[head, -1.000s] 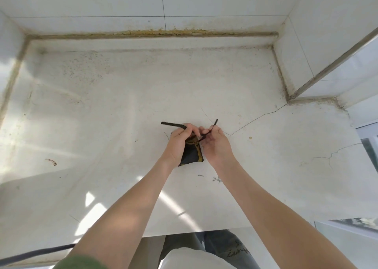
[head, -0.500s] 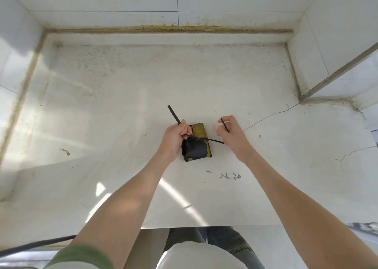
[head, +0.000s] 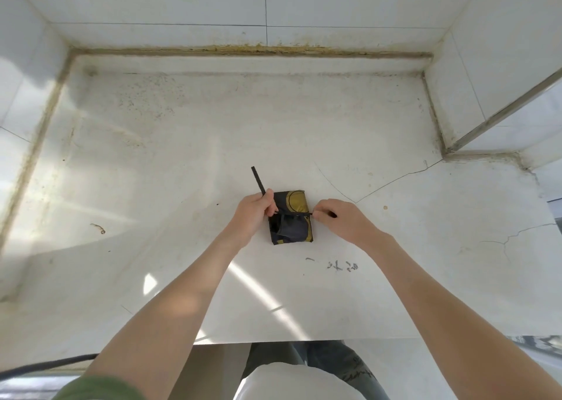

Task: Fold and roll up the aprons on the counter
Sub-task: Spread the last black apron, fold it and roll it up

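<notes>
Pulling strap (head: 258, 180) ends, rolled apron (head: 291, 217) mid-counter (head: 182, 171), bare surface around

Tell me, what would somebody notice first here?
Probably the small dark-and-gold apron bundle in the middle of the pale counter. The left hand and right hand each pinch an end of its black strap, pulled across it.
</notes>
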`<state>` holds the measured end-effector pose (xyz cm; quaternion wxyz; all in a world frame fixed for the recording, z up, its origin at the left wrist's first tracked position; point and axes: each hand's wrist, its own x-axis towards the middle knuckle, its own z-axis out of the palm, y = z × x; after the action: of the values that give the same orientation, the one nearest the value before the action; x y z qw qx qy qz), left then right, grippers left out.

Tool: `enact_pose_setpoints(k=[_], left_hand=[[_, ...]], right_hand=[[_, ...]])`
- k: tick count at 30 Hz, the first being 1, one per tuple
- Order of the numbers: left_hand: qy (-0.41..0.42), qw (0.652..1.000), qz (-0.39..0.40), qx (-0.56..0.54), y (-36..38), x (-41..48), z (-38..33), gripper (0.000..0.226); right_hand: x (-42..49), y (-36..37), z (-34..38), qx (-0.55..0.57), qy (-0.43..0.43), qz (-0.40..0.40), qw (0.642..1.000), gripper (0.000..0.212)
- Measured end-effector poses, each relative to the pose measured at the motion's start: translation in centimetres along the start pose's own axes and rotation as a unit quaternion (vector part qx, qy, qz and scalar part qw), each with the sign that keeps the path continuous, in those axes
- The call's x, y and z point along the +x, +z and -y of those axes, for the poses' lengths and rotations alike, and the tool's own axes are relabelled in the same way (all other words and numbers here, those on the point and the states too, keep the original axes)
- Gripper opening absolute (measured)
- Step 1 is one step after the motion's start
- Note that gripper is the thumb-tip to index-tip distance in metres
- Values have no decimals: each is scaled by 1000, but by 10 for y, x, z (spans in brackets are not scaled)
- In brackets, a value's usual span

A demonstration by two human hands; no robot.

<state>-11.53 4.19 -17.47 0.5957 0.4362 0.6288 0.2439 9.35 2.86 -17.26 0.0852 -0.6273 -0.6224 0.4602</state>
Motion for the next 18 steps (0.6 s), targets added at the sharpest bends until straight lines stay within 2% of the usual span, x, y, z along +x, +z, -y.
enact_pose_setpoints(k=[2,4,7,9,11,14,18], left_hand=[[4,990,6,139,-2,-4,-12,50],[13,980,3,198,1,-7,-24,48],[28,989,31,138,11,-9,-40,44],[48,993,62,92,18,-12,-47,36],[75,992,90,39,23,-15,-49,23],[122,986,105,-36,26,-19,-45,16],[157,979,121,-45,24,-22,-40,14]], right_hand=[[-4,-6,4,80,38,28,996,25],[-5,-9,9,127,56,27,990,32],[-8,-7,21,84,17,-10,996,14],[-10,-4,30,111,-30,-6,993,4],[-9,-1,34,99,-64,5,993,9],[-3,7,35,93,-42,-31,994,20],[-5,12,37,210,-42,-52,975,7]])
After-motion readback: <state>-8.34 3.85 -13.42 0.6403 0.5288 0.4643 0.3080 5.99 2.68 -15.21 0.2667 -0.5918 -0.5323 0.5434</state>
